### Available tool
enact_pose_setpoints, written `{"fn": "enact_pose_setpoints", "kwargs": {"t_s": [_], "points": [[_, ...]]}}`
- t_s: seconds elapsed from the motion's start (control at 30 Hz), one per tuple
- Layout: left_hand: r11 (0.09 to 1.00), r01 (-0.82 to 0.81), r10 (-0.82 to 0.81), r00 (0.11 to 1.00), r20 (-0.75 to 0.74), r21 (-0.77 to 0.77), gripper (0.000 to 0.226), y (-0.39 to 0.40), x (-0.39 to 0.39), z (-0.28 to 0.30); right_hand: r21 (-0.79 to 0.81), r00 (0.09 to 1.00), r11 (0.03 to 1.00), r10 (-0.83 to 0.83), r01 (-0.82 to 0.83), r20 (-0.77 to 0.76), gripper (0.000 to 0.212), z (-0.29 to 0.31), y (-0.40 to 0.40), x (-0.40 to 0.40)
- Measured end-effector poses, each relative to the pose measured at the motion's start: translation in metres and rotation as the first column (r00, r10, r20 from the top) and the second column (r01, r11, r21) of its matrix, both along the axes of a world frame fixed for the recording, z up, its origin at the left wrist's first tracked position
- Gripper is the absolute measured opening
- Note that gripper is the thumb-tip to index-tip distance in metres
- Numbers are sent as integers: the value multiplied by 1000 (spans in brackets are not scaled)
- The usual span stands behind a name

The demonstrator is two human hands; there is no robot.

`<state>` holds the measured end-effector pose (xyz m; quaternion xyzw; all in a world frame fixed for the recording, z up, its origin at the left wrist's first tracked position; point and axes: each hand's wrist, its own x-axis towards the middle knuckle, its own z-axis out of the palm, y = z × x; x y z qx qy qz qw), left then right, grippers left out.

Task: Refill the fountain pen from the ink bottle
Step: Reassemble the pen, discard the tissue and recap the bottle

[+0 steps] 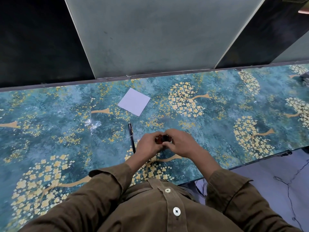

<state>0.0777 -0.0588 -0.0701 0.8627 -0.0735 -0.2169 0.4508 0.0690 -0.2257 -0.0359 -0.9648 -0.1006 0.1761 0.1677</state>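
Note:
A small ink bottle with a dark cap is held between both hands above the table. My left hand wraps the brownish bottle body from the left. My right hand has its fingers pinched around the cap from the right. Most of the bottle is hidden by fingers. The black fountain pen with a gold clip lies capped on the table just left of my left hand, pointing away from me.
A square sheet of white paper lies farther back on the blue flower-patterned table. A grey partition panel stands behind the table. The table's front edge runs at the right, with floor and cables beyond.

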Motion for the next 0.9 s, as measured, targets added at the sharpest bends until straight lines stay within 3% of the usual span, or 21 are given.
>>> {"fn": "enact_pose_setpoints", "kwargs": {"t_s": [0.37, 0.5, 0.57, 0.7, 0.8, 0.9], "points": [[996, -17, 15, 1000, 23, 84, 47, -2, -4, -2, 104, 960, 966, -248, 236, 132, 27, -19, 20, -26], [994, 35, -32, 999, -29, 102, 60, 1, -1, -5, 148, 963, 958, -258, 245, 78, 29, -20, 16, -26], [988, -39, 42, 999, -17, 147, 60, 11, -4, -8, 128, 969, 966, -234, 222, 84, 31, -19, 13, -24], [884, -398, 369, 916, 155, 244, 38, 45, -10, -12, 123, 977, 974, -198, 188, 78, 32, -20, 14, -19], [837, -429, 402, 903, 149, 341, 46, 60, -9, -15, 157, 980, 973, -182, 168, 80, 29, -18, 26, -8], [829, -423, 413, 904, 111, 366, 33, 64, -4, -19, 163, 989, 980, -126, 112, 74, 28, -15, 51, 12]]}}
